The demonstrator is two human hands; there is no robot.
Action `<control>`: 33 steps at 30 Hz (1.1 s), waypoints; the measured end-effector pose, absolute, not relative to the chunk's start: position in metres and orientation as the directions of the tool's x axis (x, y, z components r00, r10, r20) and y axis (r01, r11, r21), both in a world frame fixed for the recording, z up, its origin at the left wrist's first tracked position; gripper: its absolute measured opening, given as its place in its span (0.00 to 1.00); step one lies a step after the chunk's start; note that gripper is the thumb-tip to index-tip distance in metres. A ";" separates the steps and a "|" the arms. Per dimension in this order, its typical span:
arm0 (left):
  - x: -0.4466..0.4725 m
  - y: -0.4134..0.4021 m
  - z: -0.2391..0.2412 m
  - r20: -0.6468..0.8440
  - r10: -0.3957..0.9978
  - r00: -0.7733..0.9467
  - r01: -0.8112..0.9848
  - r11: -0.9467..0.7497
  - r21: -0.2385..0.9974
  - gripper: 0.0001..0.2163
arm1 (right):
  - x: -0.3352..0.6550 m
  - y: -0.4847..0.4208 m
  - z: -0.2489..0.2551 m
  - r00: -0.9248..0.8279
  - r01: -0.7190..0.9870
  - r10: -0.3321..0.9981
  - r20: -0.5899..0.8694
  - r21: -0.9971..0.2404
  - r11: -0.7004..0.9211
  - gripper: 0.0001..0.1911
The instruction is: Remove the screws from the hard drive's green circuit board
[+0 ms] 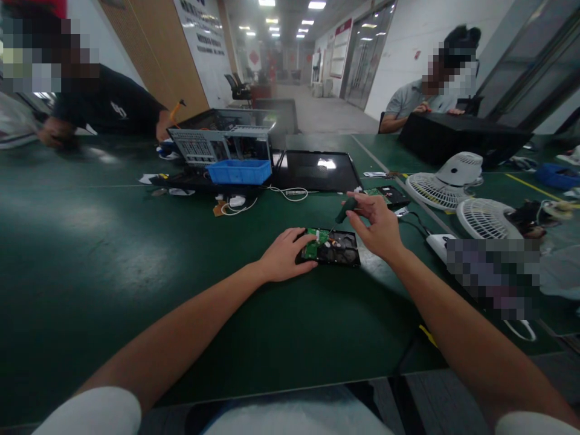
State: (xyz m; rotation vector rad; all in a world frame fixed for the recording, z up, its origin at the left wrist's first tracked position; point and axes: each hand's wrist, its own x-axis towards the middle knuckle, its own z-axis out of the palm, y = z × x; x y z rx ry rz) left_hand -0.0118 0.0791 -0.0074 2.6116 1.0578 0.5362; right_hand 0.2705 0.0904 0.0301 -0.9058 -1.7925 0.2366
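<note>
A black hard drive (348, 249) with a green circuit board (312, 248) on its left half lies flat on the green table. My left hand (286, 255) grips its left end, fingers over the board and thumb along the near edge. In my right hand (378, 225) is a screwdriver (346, 211) with a dark green handle, pinched between thumb and fingers. The shaft slants down to the drive, its tip by the right side of the board; contact with a screw is too small to make out.
Ahead stand an open computer case (217, 145), a blue bin (240, 172) and a black panel (317, 170). Another drive (392, 194) lies beyond my right hand. To the right are white fan parts (446, 181) and a power strip (437, 243). Two people sit across the table.
</note>
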 end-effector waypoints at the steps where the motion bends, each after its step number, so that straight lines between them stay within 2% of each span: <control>1: -0.012 0.079 -0.008 0.228 0.711 0.665 0.610 -0.694 0.383 0.33 | 0.271 0.090 0.030 -0.132 0.487 0.670 0.731 -0.541 0.686 0.20; 9: -0.013 0.080 -0.007 0.207 0.716 0.667 0.617 -0.686 0.386 0.34 | 0.270 0.081 0.035 -0.170 0.572 0.613 0.772 -0.429 0.699 0.19; 15: -0.014 0.080 -0.006 0.194 0.715 0.672 0.616 -0.685 0.389 0.35 | 0.264 0.082 0.032 -0.128 0.527 0.665 0.735 -0.518 0.674 0.21; 19: -0.014 0.080 -0.006 0.199 0.716 0.669 0.616 -0.684 0.390 0.35 | 0.266 0.081 0.032 -0.086 0.621 0.651 0.754 -0.471 0.627 0.21; 22: -0.013 0.080 -0.007 0.201 0.719 0.665 0.615 -0.680 0.401 0.34 | 0.269 0.080 0.034 -0.115 0.623 0.652 0.749 -0.457 0.635 0.21; 30: -0.012 0.080 -0.006 0.202 0.719 0.665 0.622 -0.683 0.382 0.34 | 0.264 0.085 0.024 -0.069 0.491 0.648 0.758 -0.540 0.683 0.22; 33: -0.012 0.080 -0.006 0.197 0.713 0.672 0.620 -0.689 0.375 0.34 | 0.264 0.086 0.021 -0.032 0.526 0.666 0.745 -0.554 0.645 0.23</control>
